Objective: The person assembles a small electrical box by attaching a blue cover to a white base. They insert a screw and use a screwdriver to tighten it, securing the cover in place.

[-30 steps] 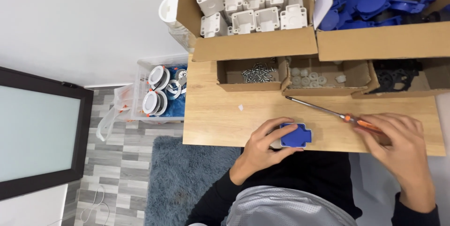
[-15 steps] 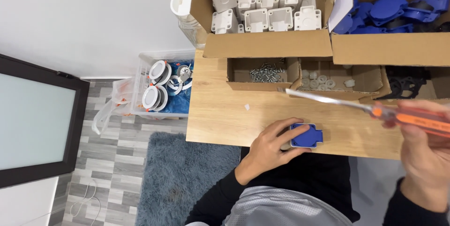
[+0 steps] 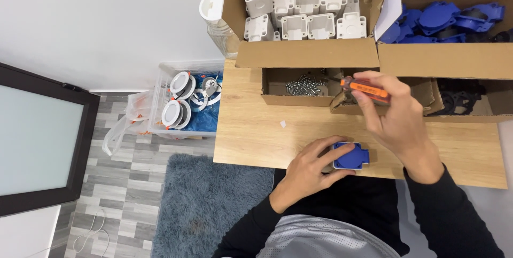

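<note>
My left hand (image 3: 310, 170) rests on the wooden table (image 3: 251, 135) near its front edge and grips a blue plastic cover (image 3: 351, 156) that lies flat on the wood. My right hand (image 3: 387, 113) holds an orange-handled screwdriver (image 3: 363, 88) above the table. The tool points left toward a small cardboard box of metal screws (image 3: 302, 84). The screwdriver's shaft is mostly hidden by my fingers.
At the back, a large carton holds several white plastic boxes (image 3: 299, 12) and another holds blue covers (image 3: 449, 20). A small box of black rings (image 3: 462, 97) sits at the right. A clear bin of round white fittings (image 3: 184, 100) stands on the floor beside a grey rug (image 3: 208, 204).
My right hand picked the screwdriver up off the table, swung it up and left, and now holds it over the small boxes. My left hand stays on the blue cover.
</note>
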